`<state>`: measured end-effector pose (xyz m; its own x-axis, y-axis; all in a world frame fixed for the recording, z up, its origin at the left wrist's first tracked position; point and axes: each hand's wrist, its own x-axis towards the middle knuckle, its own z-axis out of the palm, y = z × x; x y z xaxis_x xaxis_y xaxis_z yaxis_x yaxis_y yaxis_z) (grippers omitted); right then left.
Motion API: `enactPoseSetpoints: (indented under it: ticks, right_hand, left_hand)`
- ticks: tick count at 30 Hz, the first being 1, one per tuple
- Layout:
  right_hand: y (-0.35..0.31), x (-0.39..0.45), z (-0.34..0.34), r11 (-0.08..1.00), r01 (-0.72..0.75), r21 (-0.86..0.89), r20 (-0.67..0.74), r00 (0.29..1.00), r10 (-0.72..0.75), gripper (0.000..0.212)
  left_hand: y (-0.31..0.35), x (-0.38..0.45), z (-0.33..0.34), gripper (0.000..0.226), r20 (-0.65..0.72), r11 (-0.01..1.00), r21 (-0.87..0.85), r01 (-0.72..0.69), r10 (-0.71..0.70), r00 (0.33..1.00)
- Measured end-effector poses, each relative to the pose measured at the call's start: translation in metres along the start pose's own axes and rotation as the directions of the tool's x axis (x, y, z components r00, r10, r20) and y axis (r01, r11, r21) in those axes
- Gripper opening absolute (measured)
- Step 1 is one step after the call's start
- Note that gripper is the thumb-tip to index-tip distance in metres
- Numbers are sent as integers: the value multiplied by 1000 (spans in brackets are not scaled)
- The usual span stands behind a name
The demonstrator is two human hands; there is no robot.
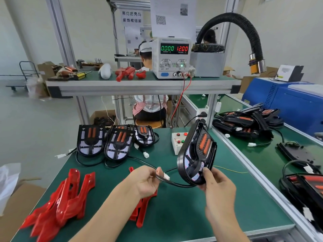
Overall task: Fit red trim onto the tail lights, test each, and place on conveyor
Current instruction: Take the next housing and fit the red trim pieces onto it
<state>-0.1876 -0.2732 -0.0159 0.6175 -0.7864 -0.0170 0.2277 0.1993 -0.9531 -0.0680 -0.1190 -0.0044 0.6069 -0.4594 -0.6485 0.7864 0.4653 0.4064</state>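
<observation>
My right hand (216,184) grips the lower rounded end of a black tail light (196,152) and holds it tilted upright above the green bench; no red trim is on it. Its black cable (176,184) loops left to a white connector (165,176), which my left hand (146,180) pinches. Three more untrimmed tail lights (118,143) lie in a row at the back of the bench. Several red trim pieces (64,201) are piled at the front left, and more red trim (141,208) lies under my left wrist.
A white test box (178,142) with red and green buttons stands behind the held light. A power supply (172,57) on the upper shelf reads 0.000 and 12.00. The conveyor (262,159) at right carries a pile of tail lights (248,122). A person sits beyond the bench.
</observation>
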Motion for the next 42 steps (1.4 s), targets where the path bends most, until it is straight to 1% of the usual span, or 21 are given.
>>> enactPoseSetpoints:
  ticks: [3,5,7,11,14,16,18,20,23,25,28,30,32,33,35,36,37,38,40,41,42]
  right_hand:
    - [1,-1,2,1000,9,5,18,1000,-9,15]
    - [1,-1,4,1000,4,14,19,1000,-4,15]
    - [0,-2,5,999,-1,35,22,1000,0,15]
    - [-2,1,2,999,13,32,29,999,-14,16]
    - [-4,3,0,999,19,37,22,1000,-20,15]
    - [-5,4,0,998,30,50,17,999,-31,17]
    - [-5,5,0,998,34,49,17,999,-34,17]
    - [-4,6,0,998,33,46,15,999,-33,17]
    - [-2,7,4,998,24,54,26,999,-25,17]
    - [-1,6,6,998,21,56,39,999,-23,15]
    - [1,6,7,998,14,63,45,999,-17,13]
    - [0,5,6,998,18,57,48,999,-21,13]
    - [-1,5,4,998,39,58,41,998,-41,15]
    - [-2,5,3,997,47,58,31,998,-49,16]
    - [-3,6,-1,997,56,55,22,998,-58,16]
    - [-4,6,-3,997,53,54,24,998,-55,15]
    - [-3,6,-5,998,47,49,28,998,-48,15]
    - [-3,5,-7,998,42,38,34,999,-43,15]
    - [-1,3,-10,999,39,22,46,998,-40,17]
    - [1,2,-10,999,38,20,53,998,-39,18]
    - [2,0,-9,999,34,19,59,998,-35,18]
  left_hand:
    - [2,7,-2,25,-3,996,-60,62,-63,998]
    - [2,11,-1,24,26,996,13,92,-92,995]
    - [0,15,1,24,40,987,148,68,-75,996]
    - [-7,24,3,28,-65,931,353,-98,129,989]
    - [-11,32,2,37,-115,870,440,-223,301,947]
    - [-12,36,3,44,-100,841,442,-312,392,915]
    - [-8,36,5,55,-58,846,352,-400,447,893]
    - [-2,38,8,42,-42,890,118,-440,447,894]
    - [9,38,8,35,-39,889,-216,-404,406,913]
    - [10,36,6,31,-34,865,-332,-376,387,921]
    - [6,30,2,23,43,826,-487,-285,348,936]
    - [4,29,2,26,68,884,-405,-233,283,957]
    - [2,24,7,35,101,984,-97,-148,157,982]
    - [1,20,9,37,99,987,122,-106,94,991]
    - [1,13,10,37,68,862,502,-63,33,997]
    - [3,9,9,34,48,779,625,-49,24,999]
    - [5,6,6,30,33,673,738,-51,40,999]
    - [7,2,3,27,32,515,854,-68,78,996]
    - [14,-3,-3,27,140,153,974,-168,176,974]
    - [17,-5,-5,27,240,46,966,-255,210,948]
    - [20,-6,-6,28,337,-18,939,-343,241,910]
